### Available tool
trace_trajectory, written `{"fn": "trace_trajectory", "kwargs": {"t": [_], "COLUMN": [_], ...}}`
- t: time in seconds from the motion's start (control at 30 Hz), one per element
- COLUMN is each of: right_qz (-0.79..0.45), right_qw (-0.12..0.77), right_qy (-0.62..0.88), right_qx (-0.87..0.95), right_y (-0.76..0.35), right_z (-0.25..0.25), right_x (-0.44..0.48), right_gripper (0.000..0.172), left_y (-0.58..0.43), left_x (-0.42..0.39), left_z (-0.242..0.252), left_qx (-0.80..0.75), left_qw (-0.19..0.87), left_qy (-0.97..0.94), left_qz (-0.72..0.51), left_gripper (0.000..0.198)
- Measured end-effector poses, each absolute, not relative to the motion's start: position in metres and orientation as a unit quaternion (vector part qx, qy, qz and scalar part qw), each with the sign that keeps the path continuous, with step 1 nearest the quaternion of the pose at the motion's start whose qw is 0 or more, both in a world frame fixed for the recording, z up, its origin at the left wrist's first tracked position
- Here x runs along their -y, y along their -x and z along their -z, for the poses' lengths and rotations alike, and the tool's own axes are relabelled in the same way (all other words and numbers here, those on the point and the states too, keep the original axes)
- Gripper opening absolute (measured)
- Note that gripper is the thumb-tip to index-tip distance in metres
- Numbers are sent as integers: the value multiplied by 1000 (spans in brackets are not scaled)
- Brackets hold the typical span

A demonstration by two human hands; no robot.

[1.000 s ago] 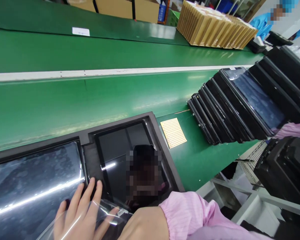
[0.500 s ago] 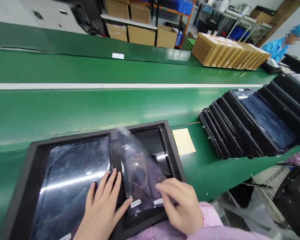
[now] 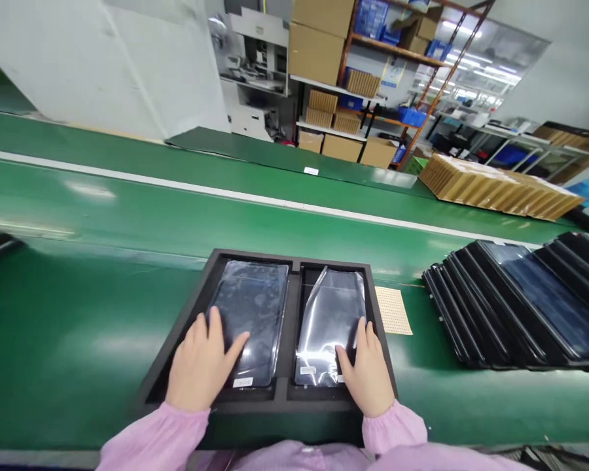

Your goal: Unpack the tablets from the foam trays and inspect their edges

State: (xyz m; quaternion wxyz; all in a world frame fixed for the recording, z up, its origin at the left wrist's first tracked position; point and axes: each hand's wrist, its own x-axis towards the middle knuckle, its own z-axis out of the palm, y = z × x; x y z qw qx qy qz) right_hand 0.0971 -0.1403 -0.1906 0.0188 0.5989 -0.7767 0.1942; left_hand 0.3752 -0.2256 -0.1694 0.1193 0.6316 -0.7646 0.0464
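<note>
A black foam tray (image 3: 294, 269) with two pockets lies on the green bench in front of me. Each pocket holds a dark glass panel in a clear plastic bag: the left bagged panel (image 3: 251, 307) and the right bagged panel (image 3: 331, 314). My left hand (image 3: 202, 363) lies flat with fingers spread on the near end of the left panel. My right hand (image 3: 368, 369) rests flat on the near right corner of the right panel, fingers stretched out. Both wrists wear pink sleeves.
A small perforated tan card (image 3: 393, 310) lies just right of the tray. A row of black panels (image 3: 515, 304) leans at the right. Gold-coloured packs (image 3: 495, 186) sit across the conveyor (image 3: 177, 209). Shelves with cardboard boxes (image 3: 334, 72) stand behind.
The view has pulled back and up. The bag my right hand was handling over the right pocket now lies flat in it, and both hands rest flat on the panels.
</note>
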Motion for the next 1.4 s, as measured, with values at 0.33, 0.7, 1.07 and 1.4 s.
{"fn": "trace_trajectory", "kwargs": {"t": [0.33, 0.7, 1.07, 1.4], "right_qz": [-246, -185, -199, -251], "right_qw": [-48, -17, -17, -26], "right_qy": [-571, -634, -597, -586], "right_qx": [781, 751, 777, 770], "right_y": [-88, -87, -66, -63], "right_z": [163, 149, 154, 156], "right_x": [162, 150, 147, 152], "right_gripper": [62, 50, 42, 38], "left_y": [-381, -316, -272, -280], "left_x": [233, 230, 267, 266], "left_z": [141, 120, 119, 129], "left_qx": [736, 925, 844, 837], "left_qw": [117, 113, 70, 141], "left_qy": [-666, -350, -451, -414], "left_qz": [39, 95, 281, 329], "left_gripper": [79, 42, 64, 57]}}
